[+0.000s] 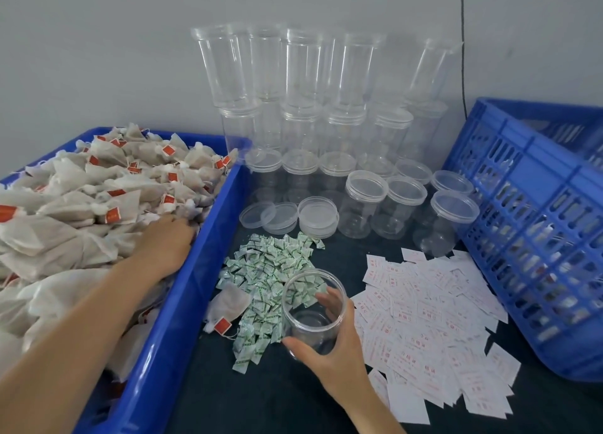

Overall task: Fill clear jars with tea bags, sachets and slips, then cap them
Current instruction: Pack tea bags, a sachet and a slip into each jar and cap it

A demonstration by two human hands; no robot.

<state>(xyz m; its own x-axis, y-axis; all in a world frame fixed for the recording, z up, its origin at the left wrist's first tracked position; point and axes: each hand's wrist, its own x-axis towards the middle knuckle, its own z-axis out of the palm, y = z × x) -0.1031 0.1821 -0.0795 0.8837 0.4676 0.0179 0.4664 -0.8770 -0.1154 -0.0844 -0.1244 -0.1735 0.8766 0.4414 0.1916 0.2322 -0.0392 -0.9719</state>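
While right hand point(329, 352) grips jar point(305, 324), left point(166, 241) touches bags point(81, 205).

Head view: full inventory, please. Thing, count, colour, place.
tea bags: many, off-white with red tags, heaped in the tub
tub: one, blue, left
loose tea bag: one, off-white, on the table beside the tub
sachets: a pile, green and white, table centre
slips: a pile, white with red print, right of the sachets
capped jars: many, clear, standing and stacked by the wall
loose lids: several, clear, behind the sachets
open jar: one, clear, empty, in front of the sachets
crate: one, blue, far right
table: one, dark
left hand: in the tub, fingertips hidden among tea bags
right hand: grips the open jar
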